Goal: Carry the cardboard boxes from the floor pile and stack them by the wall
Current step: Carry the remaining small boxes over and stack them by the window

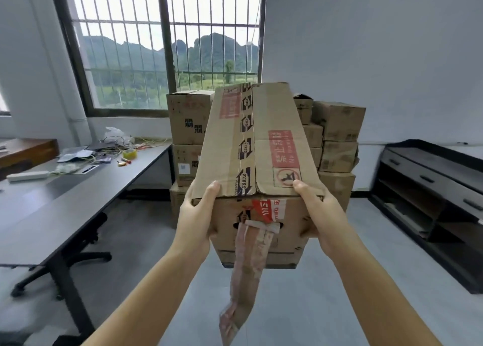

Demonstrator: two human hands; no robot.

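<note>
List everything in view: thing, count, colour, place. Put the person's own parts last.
carried box: one, brown cardboard with red labels, held up mid-frame
loose tape strip: one, pinkish, hanging from the carried box's near face
stacked boxes: several, exact count hidden, brown, against the wall under the window
window: one, dark frame with bars, back wall
desk: one, grey top, left
tape roll: one, yellow, on the desk
power strip: one, white, desk's left part
office chair: one, black, under the desk
low shelf unit: one, black, right wall
left hand: grips the carried box's near left corner
right hand: grips its near right corner
</note>
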